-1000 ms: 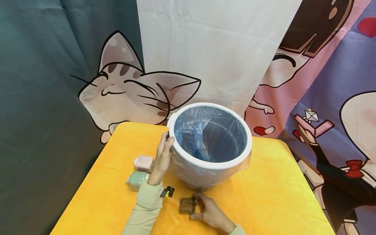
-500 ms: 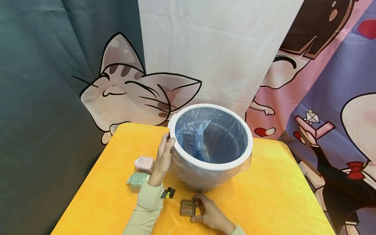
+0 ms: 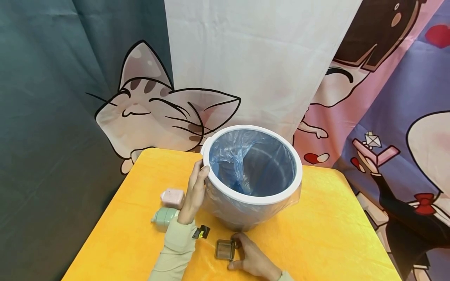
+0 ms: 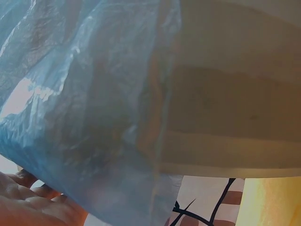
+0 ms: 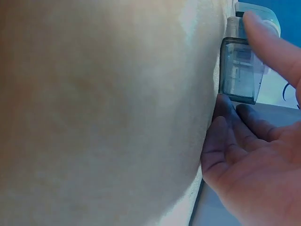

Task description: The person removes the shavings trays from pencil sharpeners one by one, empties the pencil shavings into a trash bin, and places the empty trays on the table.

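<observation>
A white-rimmed trash can (image 3: 242, 218) stands on the table, lined with a thin blue plastic bag (image 3: 239, 164) folded over its rim. My left hand (image 3: 194, 191) holds the can at its left side, thumb at the rim. In the left wrist view its fingers (image 4: 42, 197) lie beside the bag's edge. A small clear brownish box (image 3: 224, 249) lies on the table in front of the can. My right hand (image 3: 254, 255) holds this box from the right, thumb and fingers at its corners. In the right wrist view the thumb (image 5: 270, 44) overlaps the box (image 5: 237, 70).
A small pink bottle (image 3: 173, 198) and a green bottle (image 3: 164, 218) lie left of the left forearm. Yellow cloth (image 3: 323, 218) covers the table. Printed curtains (image 3: 260, 58) with cartoon figures hang behind it. A black and yellow tag (image 3: 201, 232) sits by the left cuff.
</observation>
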### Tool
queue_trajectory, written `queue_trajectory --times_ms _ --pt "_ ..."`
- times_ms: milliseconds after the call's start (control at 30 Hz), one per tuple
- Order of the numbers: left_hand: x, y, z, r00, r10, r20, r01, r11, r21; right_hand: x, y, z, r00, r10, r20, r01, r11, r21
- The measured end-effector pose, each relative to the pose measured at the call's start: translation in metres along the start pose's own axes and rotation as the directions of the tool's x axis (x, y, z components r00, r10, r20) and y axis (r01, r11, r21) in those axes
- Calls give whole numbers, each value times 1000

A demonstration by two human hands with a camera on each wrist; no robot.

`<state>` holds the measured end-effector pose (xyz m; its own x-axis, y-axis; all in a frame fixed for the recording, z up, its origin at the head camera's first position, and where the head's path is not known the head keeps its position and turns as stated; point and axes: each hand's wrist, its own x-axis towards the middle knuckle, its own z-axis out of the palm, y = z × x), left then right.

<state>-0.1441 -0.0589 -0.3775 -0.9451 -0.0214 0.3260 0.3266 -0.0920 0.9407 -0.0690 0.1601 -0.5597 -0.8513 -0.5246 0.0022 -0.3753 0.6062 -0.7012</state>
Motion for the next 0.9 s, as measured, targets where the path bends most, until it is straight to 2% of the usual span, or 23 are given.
queue_trajectory --times_ms 167,267,533,700,800,900 --pt "4 -18 -4 1000 1 -3 -1 1000 -10 1 -4 -1 998 49 29 -50 998 24" --pt "6 -26 -6 1000 0 -6 0 1000 -18 3 -7 -2 999 50 19 -51 998 37" --pt "7 -27 -5 1000 -14 12 14 1000 -20 2 -14 -8 999 27 -31 -26 999 25" --pt "7 -27 -5 1000 -24 1 24 1000 8 2 -25 -14 997 14 -72 -15 1000 -3" --pt "3 -29 -7 999 -18 -29 21 995 98 3 -32 -17 997 12 -79 -11 1000 11" --pt "-3 -31 -9 998 -7 -63 21 976 218 6 -38 -19 997 5 -81 -2 1000 29"
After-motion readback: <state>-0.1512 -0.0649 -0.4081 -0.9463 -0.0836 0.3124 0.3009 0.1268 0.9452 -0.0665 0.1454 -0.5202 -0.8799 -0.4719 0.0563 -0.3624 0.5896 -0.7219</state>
